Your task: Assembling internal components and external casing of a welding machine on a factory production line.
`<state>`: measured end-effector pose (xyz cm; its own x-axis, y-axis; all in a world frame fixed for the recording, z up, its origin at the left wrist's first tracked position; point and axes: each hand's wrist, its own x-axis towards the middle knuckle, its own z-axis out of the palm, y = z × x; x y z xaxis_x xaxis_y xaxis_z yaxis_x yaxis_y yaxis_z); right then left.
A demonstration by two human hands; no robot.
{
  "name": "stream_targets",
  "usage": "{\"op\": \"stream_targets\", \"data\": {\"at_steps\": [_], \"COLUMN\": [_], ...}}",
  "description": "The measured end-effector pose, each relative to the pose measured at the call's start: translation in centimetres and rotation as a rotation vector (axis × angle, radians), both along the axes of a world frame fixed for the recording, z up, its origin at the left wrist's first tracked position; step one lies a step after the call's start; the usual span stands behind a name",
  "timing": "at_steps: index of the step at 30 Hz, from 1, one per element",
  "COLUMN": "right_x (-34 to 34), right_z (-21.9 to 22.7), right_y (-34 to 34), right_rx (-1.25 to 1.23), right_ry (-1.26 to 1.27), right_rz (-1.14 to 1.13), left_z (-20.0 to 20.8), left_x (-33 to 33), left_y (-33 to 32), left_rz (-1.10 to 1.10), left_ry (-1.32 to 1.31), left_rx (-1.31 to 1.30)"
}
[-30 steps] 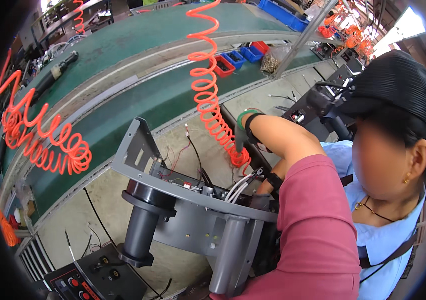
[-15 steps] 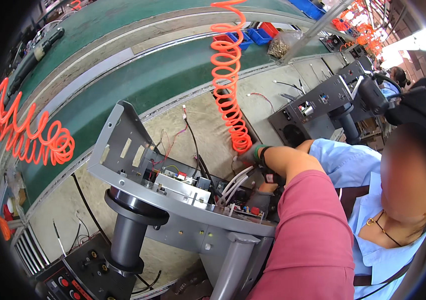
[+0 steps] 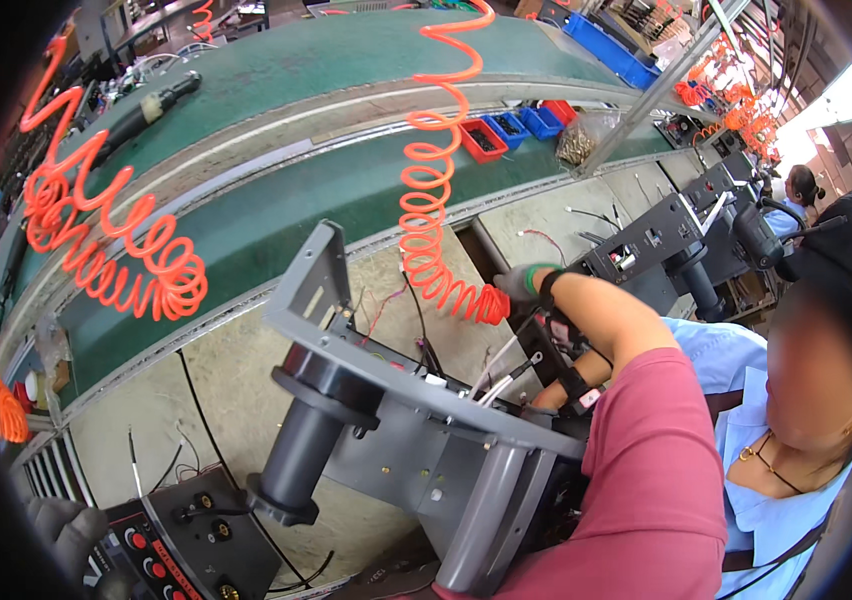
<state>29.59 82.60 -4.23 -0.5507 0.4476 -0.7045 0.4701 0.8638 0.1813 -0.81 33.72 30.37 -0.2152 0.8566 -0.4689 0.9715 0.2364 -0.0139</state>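
Head view: my gloved right hand [image 3: 519,284] is just beside the lower end of the orange coiled hose [image 3: 491,304], beyond the grey metal housing [image 3: 401,455] at the pale worktop [image 3: 126,430]. White cables [image 3: 493,367] stick up from the housing. I cannot tell whether those fingers are apart or clamped. My gloved left hand [image 3: 61,525] sits by the red-knobbed control panel [image 3: 191,540], fingers bent, grip unclear. I judge the step as work beside the housing; moving next calls for clearing the co-worker's forearm [image 3: 586,372].
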Motion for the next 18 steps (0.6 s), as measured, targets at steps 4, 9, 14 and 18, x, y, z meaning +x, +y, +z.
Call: {"op": "stream_targets", "data": {"at_steps": [4, 9, 14, 18], "right_x": [-4.9, -7.9, -13.0, -19.3], "right_z": [9.1, 20.5, 31.6, 44.2], "right_y": [0.4, 0.9, -2.3, -9.5], "right_rx": [0.051, 0.382, 0.737, 0.377], "right_ry": [-0.003, 0.227, 0.774, 1.169], "right_rz": [-0.33, -0.273, -0.129, -0.194], "left_z": [-1.2, 1.3, 4.2, 5.5], "left_x": [-0.2, 1.4, 2.5, 2.5], "left_y": [-3.1, -7.6, -12.0, -15.8], "left_rz": [-0.112, -0.005, 0.054, 0.038], "left_ry": [0.077, 0.081, 0.045, -0.154], "left_rx": [0.298, 0.367, 0.371, 0.523]}}
